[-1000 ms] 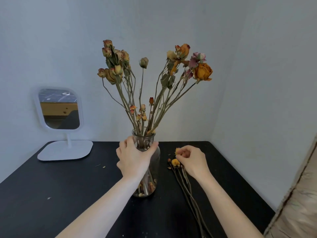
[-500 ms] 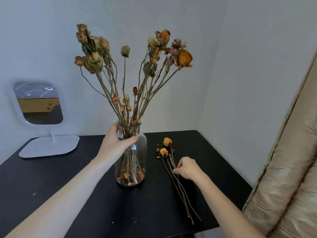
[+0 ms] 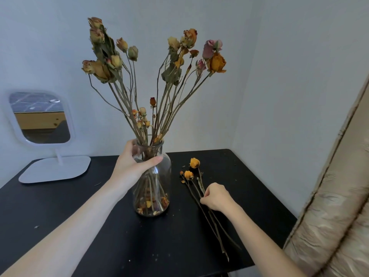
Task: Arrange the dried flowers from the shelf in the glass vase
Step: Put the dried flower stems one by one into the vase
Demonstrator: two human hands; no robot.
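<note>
A clear glass vase (image 3: 159,188) stands upright on the black table (image 3: 60,206), filled with several dried roses (image 3: 159,76) that fan out above it. Fallen petals lie in its base. My left hand (image 3: 131,164) wraps around the vase's neck. To the right of the vase, a few loose dried flowers (image 3: 192,170) with yellow-orange heads lie flat on the table, stems pointing toward me. My right hand (image 3: 215,196) rests on the middle of those stems, fingers curled around them.
A white-framed standing mirror (image 3: 42,120) sits at the table's back left. Pale walls meet in a corner behind the table. A beige padded surface (image 3: 335,196) rises at the right edge. Small dry crumbs dot the tabletop.
My right hand slid from the flower heads down to the middle of the loose stems and closed on them. The view shifted; my left hand stayed on the vase neck.
</note>
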